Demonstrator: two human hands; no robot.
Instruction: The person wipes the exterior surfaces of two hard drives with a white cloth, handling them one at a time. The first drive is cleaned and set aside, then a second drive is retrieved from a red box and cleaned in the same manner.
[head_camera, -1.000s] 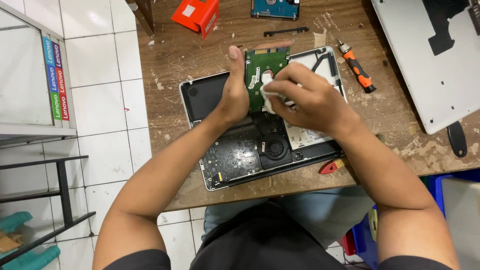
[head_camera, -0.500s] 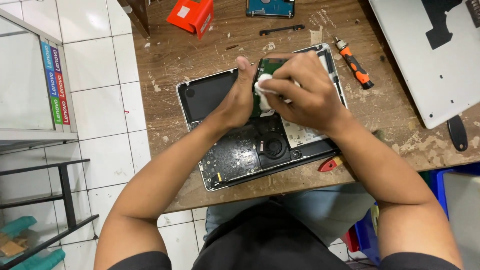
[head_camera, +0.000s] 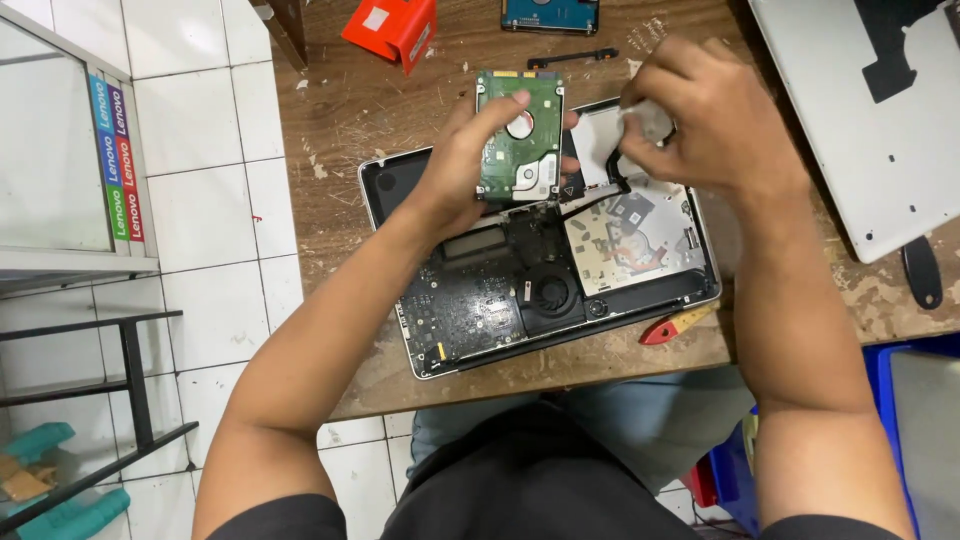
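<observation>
Resting on the scratched wooden tabletop (head_camera: 340, 110), the opened laptop (head_camera: 540, 270) lies with its bottom cover off, its shell holding a dark circuit board, a round fan (head_camera: 551, 292) and a silver optical drive (head_camera: 625, 235). The left hand (head_camera: 468, 165) grips a hard drive (head_camera: 520, 135) by its edges, circuit side up, lifted just above the laptop's upper bay. Beside it, the right hand (head_camera: 700, 110) is curled shut, pinching a small white wad (head_camera: 650, 118) between its fingertips. An orange box (head_camera: 392, 25) sits at the far edge, a red-handled tool (head_camera: 678, 325) near the front edge, and the removed grey bottom cover (head_camera: 860, 110) lies farthest right.
</observation>
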